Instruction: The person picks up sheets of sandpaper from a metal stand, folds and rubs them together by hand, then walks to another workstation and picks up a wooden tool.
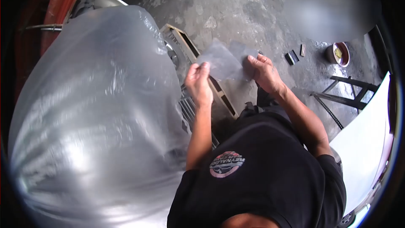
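Observation:
Two thin grey sheets, apparently sandpaper, are held up in front of my body, overlapping in the middle. My left hand [199,83] pinches the near left corner of the left sandpaper sheet [218,60] between thumb and fingers. At the other side, my right hand [265,72] is closed on the edge of the right sandpaper sheet [243,53], thumb on top. Whether the two pieces are joined where they overlap, I cannot tell. Close to my left hand stands a large vehicle shape under clear plastic sheeting [105,101].
A long wooden frame [222,94] leans beside the plastic-covered vehicle. On the wet concrete floor [228,4] lie a dark block [291,57] and a small brown block [303,50]. To the right are a bucket [344,55], a black metal stand [354,97] and a white panel [365,143].

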### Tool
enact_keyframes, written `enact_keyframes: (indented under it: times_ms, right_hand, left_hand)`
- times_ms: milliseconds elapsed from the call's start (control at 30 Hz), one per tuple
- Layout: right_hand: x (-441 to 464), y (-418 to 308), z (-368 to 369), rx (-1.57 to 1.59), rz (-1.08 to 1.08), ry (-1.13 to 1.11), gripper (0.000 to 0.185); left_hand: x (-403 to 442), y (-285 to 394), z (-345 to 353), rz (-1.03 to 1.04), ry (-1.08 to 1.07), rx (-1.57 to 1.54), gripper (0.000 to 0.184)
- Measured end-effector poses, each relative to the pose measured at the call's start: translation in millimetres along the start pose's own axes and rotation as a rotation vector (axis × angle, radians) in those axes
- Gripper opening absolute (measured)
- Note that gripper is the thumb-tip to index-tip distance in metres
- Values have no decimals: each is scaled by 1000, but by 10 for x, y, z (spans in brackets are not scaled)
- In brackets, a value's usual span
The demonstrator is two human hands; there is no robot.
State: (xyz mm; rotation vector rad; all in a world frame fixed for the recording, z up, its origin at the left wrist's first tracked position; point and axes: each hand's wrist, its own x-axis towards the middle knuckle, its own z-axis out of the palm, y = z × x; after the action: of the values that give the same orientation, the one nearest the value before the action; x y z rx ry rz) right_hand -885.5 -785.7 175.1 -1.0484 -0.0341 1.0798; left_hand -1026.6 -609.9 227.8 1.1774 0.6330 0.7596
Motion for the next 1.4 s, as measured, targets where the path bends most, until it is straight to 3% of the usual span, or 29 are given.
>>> enact_keyframes:
  times_ms: [67,133,200,300,467,533,567,600,667,733,867,900,1033,1067,1133,1233,1300,1400]
  right_hand:
    - [485,-340,84,457,-49,-73,19]
    - [1174,-511,-121,458,-50,-123,22]
    - [1653,-798,-53,569,89,-130,29]
    - [2288,-1450,257,539,18,-198,35]
    - [3493,-1960,528,475,130,-387,39]
    - [3971,-2041,657,345,178,-331,41]
    - [4092,-2114,822,169,75,-298,32]
    - [4380,-2188,938,-5,-55,-257,26]
    - [4956,-2073,961,-18,47,-229,34]
    - [5497,-2142,1158,-167,5,-225,33]
    - [6543,-2512,2179,18,15,-161,29]
    - [6835,-2506,2295,-28,-3,-210,30]
    - [7797,-2865,3081,-155,76,-335,41]
    - [7977,-2978,3287,-163,32,-345,34]
    - [8263,-3233,3612,-333,-92,-357,41]
    - [9014,-3254,3680,-417,-189,-379,37]
    - [9290,-3495,3865,-342,-13,-303,27]
    - [10183,-3326,3765,-309,-37,-386,26]
  left_hand:
    - [591,154,56,8,62,-65,10]
    - [1200,217,42,86,79,-14,10]
    - [1640,285,30,47,121,1,11]
    - [2401,354,223,13,194,-26,10]
    - [3243,369,195,-37,227,-81,13]
    - [3655,278,182,-142,474,-92,16]
    - [3865,184,136,-140,483,-101,18]
    - [4120,93,71,-129,479,-119,19]
    - [4589,88,-44,-203,402,-169,19]
    - [5228,-7,-230,-196,352,-178,20]
    - [6661,-6,-498,-219,286,-122,20]
    - [6982,-36,-556,-120,296,-42,17]
    - [8348,335,-799,-78,139,9,20]
    - [8647,448,-809,-102,148,-11,21]
    - [9174,703,-789,-110,112,23,21]
    - [9952,725,-882,-85,27,106,20]
    - [10370,603,-1005,-125,-36,116,19]
    - [10984,525,-1122,-202,-37,151,18]
